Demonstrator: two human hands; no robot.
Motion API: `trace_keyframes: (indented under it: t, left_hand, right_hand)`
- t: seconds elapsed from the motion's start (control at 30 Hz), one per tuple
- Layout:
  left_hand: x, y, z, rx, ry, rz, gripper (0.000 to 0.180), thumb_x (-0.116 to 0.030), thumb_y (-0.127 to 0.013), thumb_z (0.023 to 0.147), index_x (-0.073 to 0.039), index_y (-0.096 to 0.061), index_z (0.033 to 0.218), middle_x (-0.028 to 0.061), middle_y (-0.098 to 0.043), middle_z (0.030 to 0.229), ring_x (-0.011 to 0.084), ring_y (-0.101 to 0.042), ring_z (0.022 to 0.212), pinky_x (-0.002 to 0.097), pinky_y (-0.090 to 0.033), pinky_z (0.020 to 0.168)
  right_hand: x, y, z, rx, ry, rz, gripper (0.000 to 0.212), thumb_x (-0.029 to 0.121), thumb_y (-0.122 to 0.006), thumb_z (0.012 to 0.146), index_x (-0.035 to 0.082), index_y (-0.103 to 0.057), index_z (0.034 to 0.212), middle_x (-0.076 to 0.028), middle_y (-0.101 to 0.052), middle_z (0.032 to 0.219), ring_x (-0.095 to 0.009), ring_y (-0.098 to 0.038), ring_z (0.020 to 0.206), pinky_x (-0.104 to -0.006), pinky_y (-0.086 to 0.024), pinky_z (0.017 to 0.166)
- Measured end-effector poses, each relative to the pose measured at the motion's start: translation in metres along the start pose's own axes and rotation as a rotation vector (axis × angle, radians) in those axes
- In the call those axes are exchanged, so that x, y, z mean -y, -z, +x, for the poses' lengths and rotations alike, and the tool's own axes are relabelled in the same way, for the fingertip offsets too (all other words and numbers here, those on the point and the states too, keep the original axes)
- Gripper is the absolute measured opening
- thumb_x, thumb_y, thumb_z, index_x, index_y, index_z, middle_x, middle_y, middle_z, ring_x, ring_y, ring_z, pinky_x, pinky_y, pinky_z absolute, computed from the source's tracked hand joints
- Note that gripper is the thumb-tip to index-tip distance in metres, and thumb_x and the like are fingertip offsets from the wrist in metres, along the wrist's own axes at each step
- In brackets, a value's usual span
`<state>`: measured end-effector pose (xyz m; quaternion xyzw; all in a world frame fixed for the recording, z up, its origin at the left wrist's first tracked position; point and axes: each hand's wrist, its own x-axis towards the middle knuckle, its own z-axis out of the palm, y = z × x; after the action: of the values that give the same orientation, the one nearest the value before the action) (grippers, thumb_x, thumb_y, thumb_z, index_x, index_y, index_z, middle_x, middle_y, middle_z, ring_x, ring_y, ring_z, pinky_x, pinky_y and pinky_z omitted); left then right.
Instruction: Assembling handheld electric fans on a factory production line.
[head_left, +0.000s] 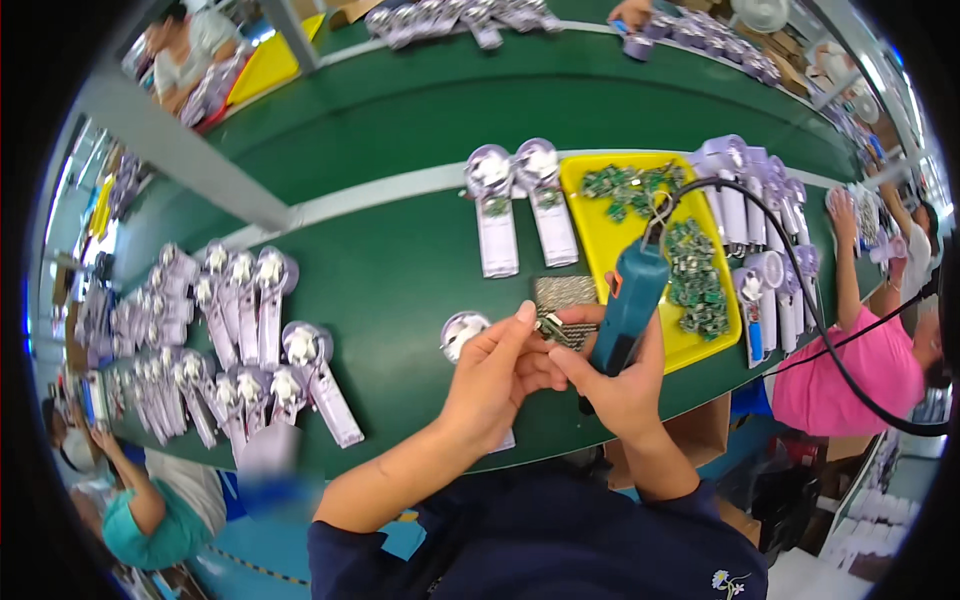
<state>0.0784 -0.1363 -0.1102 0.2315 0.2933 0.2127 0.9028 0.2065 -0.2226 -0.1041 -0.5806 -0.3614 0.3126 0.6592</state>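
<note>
Head view: mid-frame, I see the left hand (497, 372) pinching a small circuit board (549, 327), while the right hand (628, 390) grips a teal power tool (640, 285), fingertips near the board. Right of centre, I have a yellow tray (592, 242) of green boards (697, 275), beside two lilac-and-white housings (498, 237).

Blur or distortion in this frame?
Head view: the green bench looks curved, corners go black; head view: a pale-and-blue patch at lower left is smeared; head view: the teal tool looks fairly sharp, the small green part too tiny for detail.
</note>
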Motion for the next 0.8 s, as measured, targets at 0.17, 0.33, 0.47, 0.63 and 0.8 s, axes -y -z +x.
trace_keyframes:
  t: [0.17, 0.33, 0.47, 0.63, 0.8]
  left_hand:
    - [0.016, 0.025, -0.022, -0.059, -0.203, 0.019, 0.031, -0.030, -0.053, 0.106, 0.000, -0.059, 0.104, 0.0128, -0.069, 0.092, 0.0194, -0.070, 0.085, 0.0318, -0.058, 0.073]
    - [0.015, 0.042, -0.039, -0.054, -0.233, 0.053, 0.031, -0.017, -0.052, 0.105, 0.001, -0.050, 0.130, 0.0145, -0.065, 0.108, 0.0188, -0.069, 0.091, 0.0317, -0.058, 0.078]
    - [0.023, 0.059, -0.042, -0.039, -0.444, 0.340, 0.035, -0.007, -0.062, 0.099, 0.002, -0.053, 0.131, 0.0112, -0.067, 0.106, 0.0148, -0.067, 0.092, 0.0276, -0.056, 0.081]
    - [0.031, 0.067, -0.048, -0.080, -0.319, 0.270, 0.026, -0.003, -0.062, 0.097, 0.005, -0.059, 0.122, 0.0128, -0.071, 0.103, 0.0168, -0.070, 0.089, 0.0301, -0.058, 0.080]
    - [0.032, 0.064, -0.063, -0.141, -0.339, 0.256, 0.024, 0.002, -0.060, 0.096, 0.008, -0.059, 0.119, 0.0152, -0.071, 0.107, 0.0166, -0.070, 0.083, 0.0298, -0.059, 0.075]
  right_hand:
    - [0.003, -0.023, 0.001, 0.016, -0.146, -0.106, 0.064, -0.004, -0.078, 0.080, 0.003, -0.044, 0.134, -0.007, -0.067, 0.096, -0.005, -0.058, 0.068, -0.0207, -0.048, 0.060]
    - [0.001, -0.032, -0.002, 0.069, -0.334, -0.101, 0.063, -0.002, -0.078, 0.080, 0.004, -0.046, 0.135, -0.005, -0.066, 0.085, -0.005, -0.057, 0.068, -0.0200, -0.046, 0.059]
    - [-0.002, -0.028, -0.007, 0.093, -0.382, -0.163, 0.064, -0.001, -0.079, 0.081, 0.004, -0.045, 0.135, -0.005, -0.067, 0.088, -0.005, -0.057, 0.070, -0.0203, -0.047, 0.061]
    - [-0.011, -0.027, -0.024, 0.200, -0.226, -0.269, 0.068, 0.005, -0.081, 0.082, 0.004, -0.042, 0.137, -0.006, -0.065, 0.117, -0.007, -0.061, 0.086, -0.0225, -0.051, 0.073]
    - [-0.002, -0.025, -0.026, 0.388, -0.027, -0.517, 0.050, 0.014, -0.085, 0.080, 0.006, -0.049, 0.113, -0.006, -0.068, 0.110, -0.011, -0.059, 0.087, -0.0267, -0.049, 0.076]
